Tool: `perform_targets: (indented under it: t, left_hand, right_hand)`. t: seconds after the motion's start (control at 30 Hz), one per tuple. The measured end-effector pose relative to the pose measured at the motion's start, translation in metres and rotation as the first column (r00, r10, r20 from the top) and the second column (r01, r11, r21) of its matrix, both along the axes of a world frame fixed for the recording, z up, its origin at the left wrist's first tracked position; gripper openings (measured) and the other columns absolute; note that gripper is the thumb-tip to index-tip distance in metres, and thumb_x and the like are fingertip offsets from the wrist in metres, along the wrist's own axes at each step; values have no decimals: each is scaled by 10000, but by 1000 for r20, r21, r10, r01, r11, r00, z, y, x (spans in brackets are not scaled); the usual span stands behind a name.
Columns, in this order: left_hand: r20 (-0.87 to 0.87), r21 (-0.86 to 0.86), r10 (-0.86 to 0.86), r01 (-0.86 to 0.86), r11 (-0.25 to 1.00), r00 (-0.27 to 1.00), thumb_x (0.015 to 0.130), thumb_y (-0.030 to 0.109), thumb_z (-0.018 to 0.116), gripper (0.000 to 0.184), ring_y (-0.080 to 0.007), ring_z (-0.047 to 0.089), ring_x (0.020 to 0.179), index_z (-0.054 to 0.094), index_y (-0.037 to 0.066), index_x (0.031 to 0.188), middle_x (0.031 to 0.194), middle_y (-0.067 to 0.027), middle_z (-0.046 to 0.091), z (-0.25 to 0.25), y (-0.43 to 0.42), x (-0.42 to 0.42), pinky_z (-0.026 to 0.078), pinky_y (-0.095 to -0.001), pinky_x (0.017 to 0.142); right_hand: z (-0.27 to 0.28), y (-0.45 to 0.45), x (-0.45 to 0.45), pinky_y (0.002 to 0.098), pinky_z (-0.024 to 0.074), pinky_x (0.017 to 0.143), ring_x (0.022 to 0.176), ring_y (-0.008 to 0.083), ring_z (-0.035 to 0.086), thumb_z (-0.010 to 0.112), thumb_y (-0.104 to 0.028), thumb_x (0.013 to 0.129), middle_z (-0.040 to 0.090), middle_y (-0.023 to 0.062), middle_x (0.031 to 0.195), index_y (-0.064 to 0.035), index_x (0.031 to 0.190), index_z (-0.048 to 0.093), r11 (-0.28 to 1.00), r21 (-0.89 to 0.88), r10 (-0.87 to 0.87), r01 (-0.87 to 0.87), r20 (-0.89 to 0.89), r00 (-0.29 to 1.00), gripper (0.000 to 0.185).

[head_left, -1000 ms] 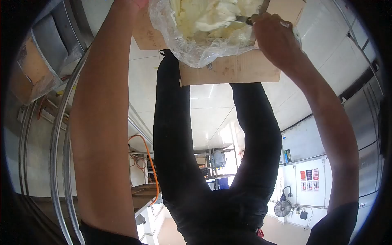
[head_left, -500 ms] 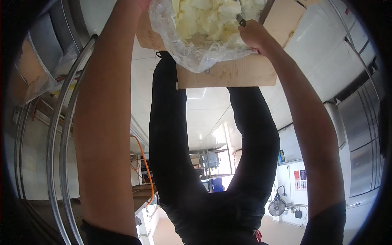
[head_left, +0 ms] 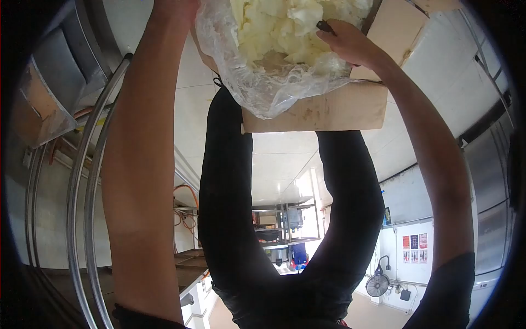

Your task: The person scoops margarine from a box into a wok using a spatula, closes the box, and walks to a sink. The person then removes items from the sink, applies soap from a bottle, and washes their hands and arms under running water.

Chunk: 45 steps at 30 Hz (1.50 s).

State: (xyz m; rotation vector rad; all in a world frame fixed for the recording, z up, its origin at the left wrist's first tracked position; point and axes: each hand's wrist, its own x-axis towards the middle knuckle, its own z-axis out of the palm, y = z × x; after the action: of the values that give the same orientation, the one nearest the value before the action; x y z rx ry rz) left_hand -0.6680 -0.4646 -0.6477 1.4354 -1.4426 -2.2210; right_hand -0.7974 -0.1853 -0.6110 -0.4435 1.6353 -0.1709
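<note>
Pale flooring (head_left: 282, 151) lay below the cardboard box (head_left: 320, 112) at twelve o'clock, where a plastic liner (head_left: 263, 94) held creamy chunks (head_left: 279, 27). At one, the right hand (head_left: 349, 44) clasped a dark handle (head_left: 325, 26); the left hand (head_left: 179, 7), at eleven, was cropped, grip unclear.

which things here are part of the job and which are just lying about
Seem part of the job:
- cardboard box
- clear plastic liner
- pale, soft chunks in it
- dark-handled tool, in the right hand; its working end can't be made out

Seem to be just surroundings:
- fan
- posters
- metal rails
</note>
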Motion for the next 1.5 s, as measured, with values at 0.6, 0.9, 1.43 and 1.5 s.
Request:
perform_targets:
  t: [0.6, 0.9, 1.43, 1.5]
  left_hand:
    - [84, -159, -51, 64, 985, 995, 869, 61, 374, 225, -142, 437, 568, 490, 86, 678, 632, -10, 456, -8, -4, 9, 397, -266, 554]
    - [113, 1, -21, 21, 1000, 993, 963, 152, 364, 264, -122, 414, 589, 484, 121, 729, 629, 22, 411, 22, 7, 5, 375, -262, 579]
    - [264, -377, 172, -63, 924, 949, 875, 120, 616, 352, -133, 544, 842, 468, 40, 1185, 1117, -68, 481, 209, 7, 95, 499, -276, 691]
    - [418, -312, 79, 62, 948, 905, 880, 99, 603, 348, -128, 543, 767, 459, 51, 1194, 1062, -52, 497, 269, 9, 126, 471, -251, 647]
  right_hand:
    - [-9, 41, 2, 433, 430, 679, 728, 347, 568, 469, -269, 963, 565, 224, 758, 32, 960, 481, 942, -250, 173, -223, -206, 963, 301]
    - [-25, 18, 27, 385, 461, 463, 493, 267, 567, 430, -316, 957, 573, 163, 705, -7, 1016, 514, 898, -362, 310, -252, 111, 944, 326]
    - [243, -11, -34, 243, 363, 335, 422, 85, 408, 507, -221, 878, 454, 10, 650, -76, 1097, 507, 989, 115, -122, 96, 245, 962, 263]
    - [312, -8, -33, 267, 379, 365, 467, 102, 457, 481, -210, 849, 489, 24, 662, -58, 1093, 520, 986, 103, -150, 133, 184, 971, 290]
